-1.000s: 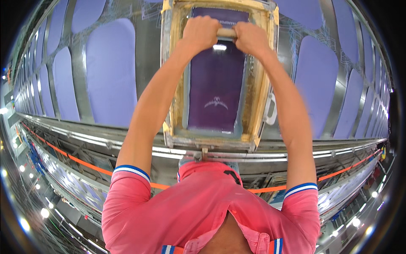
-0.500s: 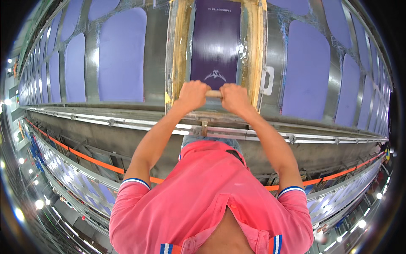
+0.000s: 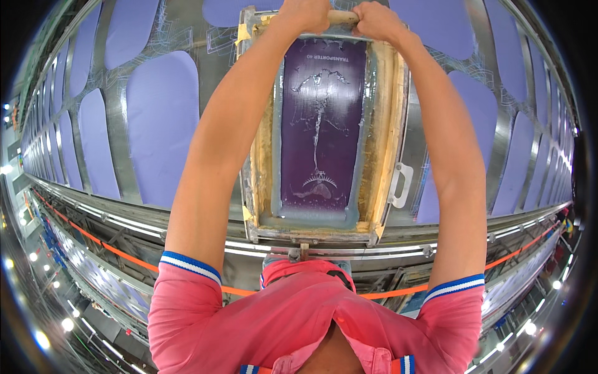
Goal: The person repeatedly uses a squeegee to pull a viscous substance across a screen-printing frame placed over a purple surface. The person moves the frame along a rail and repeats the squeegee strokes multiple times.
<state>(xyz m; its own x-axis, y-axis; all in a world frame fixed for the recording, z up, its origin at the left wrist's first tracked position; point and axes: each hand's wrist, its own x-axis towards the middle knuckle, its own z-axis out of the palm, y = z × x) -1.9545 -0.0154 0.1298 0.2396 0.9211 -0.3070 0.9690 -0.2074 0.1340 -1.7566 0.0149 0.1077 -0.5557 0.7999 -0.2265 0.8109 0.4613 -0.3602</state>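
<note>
Both arms stretch forward to the far end of a screen-printing frame [image 3: 392, 137] lying on the metal table. My left hand [image 3: 306, 15] and my right hand [image 3: 375, 20] are closed round the pale wooden handle of a squeegee [image 3: 342, 17], one on each side of its middle. The blade is out of sight. Inside the frame, the dark purple screen mesh [image 3: 299, 137] carries light lettering and a small crest at its near end. A glossy, branching streak of wet ink [image 3: 319, 118] runs down its middle.
Lavender rounded panels [image 3: 163, 118] lie in rows on the metal table [image 3: 218, 81], left and right of the frame. A white handle [image 3: 400, 185] sticks out at the frame's right side. A metal rail [image 3: 249, 248] follows the table's near edge; an orange strip [image 3: 124, 250] runs below.
Both hands and the squeegee have moved from the screen's near end to its far end. The frame sits lower in the picture, and a wet streak now shows on the mesh.
</note>
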